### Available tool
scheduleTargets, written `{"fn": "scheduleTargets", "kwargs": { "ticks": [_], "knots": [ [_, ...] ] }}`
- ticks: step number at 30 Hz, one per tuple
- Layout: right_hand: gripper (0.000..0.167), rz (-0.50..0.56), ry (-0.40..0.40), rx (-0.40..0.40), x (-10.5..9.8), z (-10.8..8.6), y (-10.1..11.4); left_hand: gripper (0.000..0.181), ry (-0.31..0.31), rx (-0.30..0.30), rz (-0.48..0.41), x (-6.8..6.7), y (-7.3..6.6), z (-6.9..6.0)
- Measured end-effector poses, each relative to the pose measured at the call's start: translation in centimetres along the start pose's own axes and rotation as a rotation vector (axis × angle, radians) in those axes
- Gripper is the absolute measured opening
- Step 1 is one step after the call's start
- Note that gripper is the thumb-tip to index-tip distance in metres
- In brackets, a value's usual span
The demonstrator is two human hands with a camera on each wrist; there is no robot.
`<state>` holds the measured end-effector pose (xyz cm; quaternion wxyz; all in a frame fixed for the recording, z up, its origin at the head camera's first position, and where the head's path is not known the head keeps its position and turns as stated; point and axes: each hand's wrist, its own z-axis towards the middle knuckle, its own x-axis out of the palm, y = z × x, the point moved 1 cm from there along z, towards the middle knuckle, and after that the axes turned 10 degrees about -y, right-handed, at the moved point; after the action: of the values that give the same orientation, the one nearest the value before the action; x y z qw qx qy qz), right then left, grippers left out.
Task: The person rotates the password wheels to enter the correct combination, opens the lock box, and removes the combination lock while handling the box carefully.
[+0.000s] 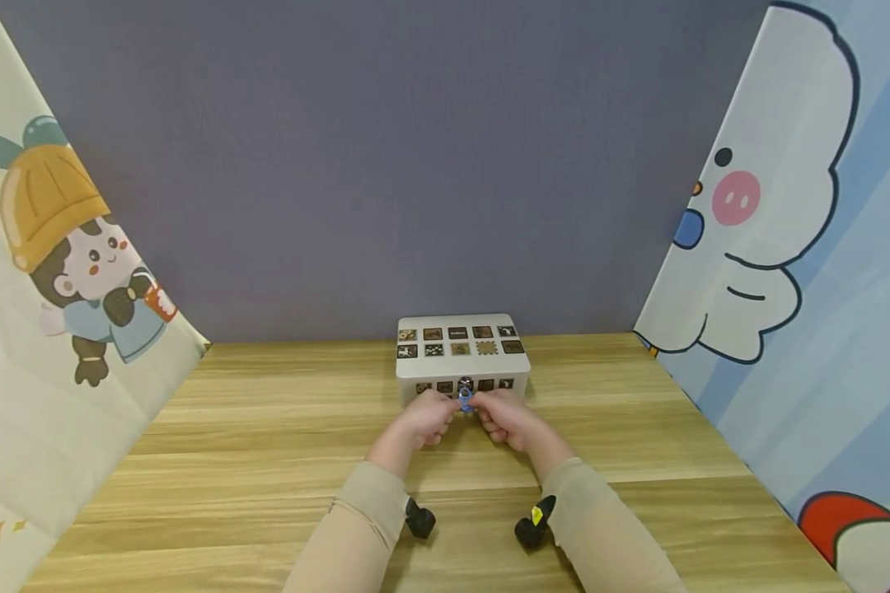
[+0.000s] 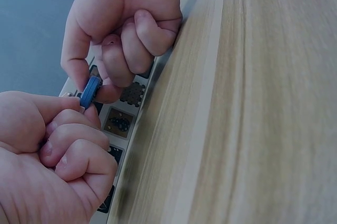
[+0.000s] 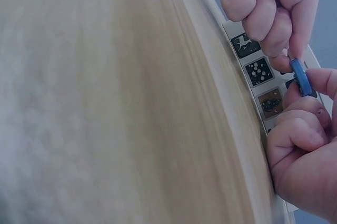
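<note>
Blue piece (image 1: 466, 400) — small, at lower centre of the head view, against the front of a white box (image 1: 461, 369) — with fingers of the left hand (image 1: 427, 416) and right hand (image 1: 508, 417) clamped on it; markings on the box's tiles (image 1: 460, 349) are too small to read.

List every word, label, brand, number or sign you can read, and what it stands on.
No text can be read.
Box: one dark lid square may carry lettering, too small to read.
Blue piece: any marking is too small or blurred.
</note>
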<state>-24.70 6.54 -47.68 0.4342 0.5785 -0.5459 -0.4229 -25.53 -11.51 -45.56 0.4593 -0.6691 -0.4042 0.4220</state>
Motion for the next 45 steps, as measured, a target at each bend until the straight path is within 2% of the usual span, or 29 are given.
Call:
{"fn": "scheduleTargets", "kwargs": {
  "ticks": [28, 37, 45],
  "knots": [
    [0.04, 0.002, -0.008, 0.022, 0.1, -0.3, 0.0, 0.033, -0.007, 0.015, 0.025, -0.1, 0.0, -0.3],
    [0.025, 0.057, -0.002, 0.054, -0.2, -0.1, 0.1, 0.032, -0.018, 0.016, 0.037, -0.2, -0.1, -0.4],
    [0.027, 0.055, -0.001, 0.065, -0.9, -0.2, 0.3, 0.034, -0.011, 0.017, 0.034, -0.1, -0.1, -0.3]
  ]
}}
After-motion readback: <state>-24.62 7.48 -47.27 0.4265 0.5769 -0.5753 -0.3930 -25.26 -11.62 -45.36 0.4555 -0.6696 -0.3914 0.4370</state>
